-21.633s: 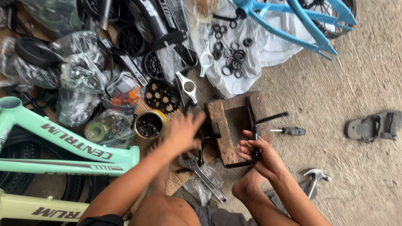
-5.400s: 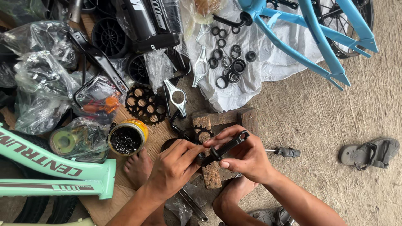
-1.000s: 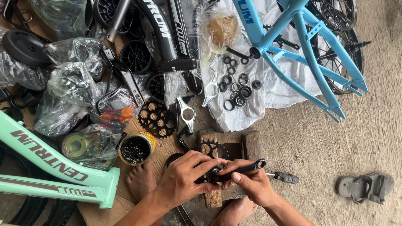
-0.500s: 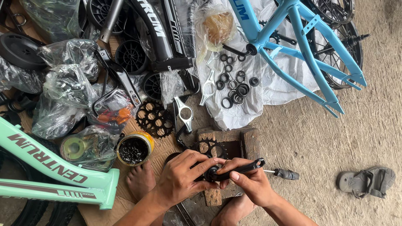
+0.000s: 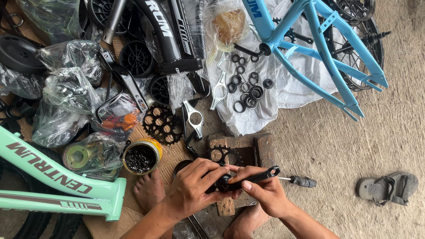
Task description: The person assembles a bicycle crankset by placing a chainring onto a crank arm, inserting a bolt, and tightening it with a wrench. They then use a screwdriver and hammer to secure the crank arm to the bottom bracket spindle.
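Both hands hold as half a second ago, only view drifts. Left hand [image 5: 195, 188] fingers curled round hub end of black crank arm [image 5: 254, 177]. Right hand [image 5: 263, 194] pinches arm's shaft, fingers closed on it. Crank sits above wooden block [image 5: 261, 148], near chainring [image 5: 221, 155], grease tin [image 5: 141, 157] left. Work continues at same spot; grip unchanged.
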`<state>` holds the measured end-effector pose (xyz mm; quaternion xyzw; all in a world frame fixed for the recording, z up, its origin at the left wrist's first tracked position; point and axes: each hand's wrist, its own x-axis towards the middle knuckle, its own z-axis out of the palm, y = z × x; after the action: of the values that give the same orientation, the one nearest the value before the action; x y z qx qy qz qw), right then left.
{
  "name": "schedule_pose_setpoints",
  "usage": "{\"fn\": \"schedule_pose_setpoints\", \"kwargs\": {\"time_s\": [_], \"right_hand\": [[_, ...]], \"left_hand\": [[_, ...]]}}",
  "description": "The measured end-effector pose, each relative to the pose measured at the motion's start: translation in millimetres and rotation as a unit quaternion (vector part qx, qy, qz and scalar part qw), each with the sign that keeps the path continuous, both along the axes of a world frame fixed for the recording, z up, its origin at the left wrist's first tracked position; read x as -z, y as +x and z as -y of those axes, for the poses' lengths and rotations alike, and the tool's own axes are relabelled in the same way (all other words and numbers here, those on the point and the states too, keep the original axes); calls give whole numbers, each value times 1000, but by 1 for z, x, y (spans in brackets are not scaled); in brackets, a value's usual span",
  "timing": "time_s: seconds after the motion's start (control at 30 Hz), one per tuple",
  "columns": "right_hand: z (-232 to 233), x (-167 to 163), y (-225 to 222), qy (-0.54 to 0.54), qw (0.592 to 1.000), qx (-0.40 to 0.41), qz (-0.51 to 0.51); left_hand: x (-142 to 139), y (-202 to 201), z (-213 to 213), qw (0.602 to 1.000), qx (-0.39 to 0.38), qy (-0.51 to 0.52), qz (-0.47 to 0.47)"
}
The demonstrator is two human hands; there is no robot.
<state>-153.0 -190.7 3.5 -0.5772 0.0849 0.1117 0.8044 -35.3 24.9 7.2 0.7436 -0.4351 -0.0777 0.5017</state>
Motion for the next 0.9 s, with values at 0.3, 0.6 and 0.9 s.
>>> {"fn": "schedule_pose_setpoints", "kwargs": {"time_s": [0.3, 0.6, 0.9], "right_hand": [[2, -4, -1, 0, 1000, -14, -25], [3, -16, 5, -2, 1000, -14, 16], [6, -13, 3, 12, 1000, 2, 28]], "left_hand": [[0, -1, 0, 999, 15, 34, -8], [8, 0, -2, 998, 10, 56, 22], [15, -4, -3, 993, -1, 118, -4]]}}
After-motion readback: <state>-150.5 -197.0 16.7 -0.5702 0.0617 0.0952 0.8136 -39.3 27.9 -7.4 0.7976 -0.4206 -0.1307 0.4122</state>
